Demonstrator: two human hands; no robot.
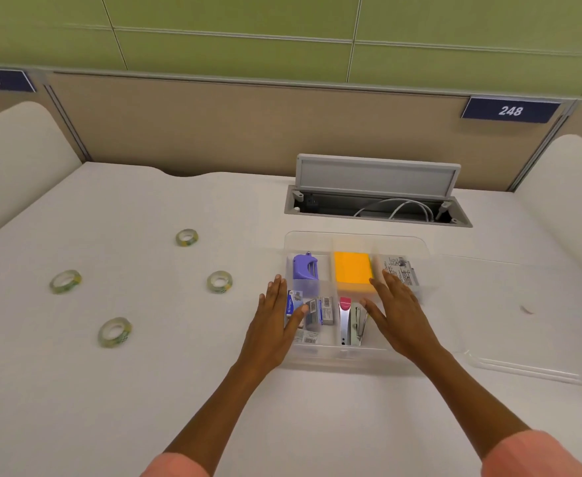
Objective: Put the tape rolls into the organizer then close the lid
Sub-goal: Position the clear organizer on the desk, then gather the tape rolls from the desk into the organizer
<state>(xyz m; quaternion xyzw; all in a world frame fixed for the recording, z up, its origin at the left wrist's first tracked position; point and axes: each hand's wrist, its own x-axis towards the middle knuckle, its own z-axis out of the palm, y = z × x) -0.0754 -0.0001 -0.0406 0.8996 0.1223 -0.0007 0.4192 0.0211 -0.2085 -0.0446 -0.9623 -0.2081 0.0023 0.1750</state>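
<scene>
Several clear tape rolls lie on the white table left of the organizer: one at the back (186,237), one at far left (65,281), one nearest the organizer (219,281), one in front (114,332). The clear plastic organizer (351,354) stands open, its compartments holding a purple punch, orange sticky notes, staple boxes and a stapler. Its clear lid (530,359) lies flat on the table to the right. My left hand (276,321) hovers flat over the organizer's left edge, fingers apart, holding nothing. My right hand (394,313) is spread over its right part, also empty.
An open grey cable hatch (375,197) with white cables sits in the table behind the organizer. A beige partition runs along the back, with padded white dividers at the left and right edges. A small dark speck (526,309) lies right of the organizer.
</scene>
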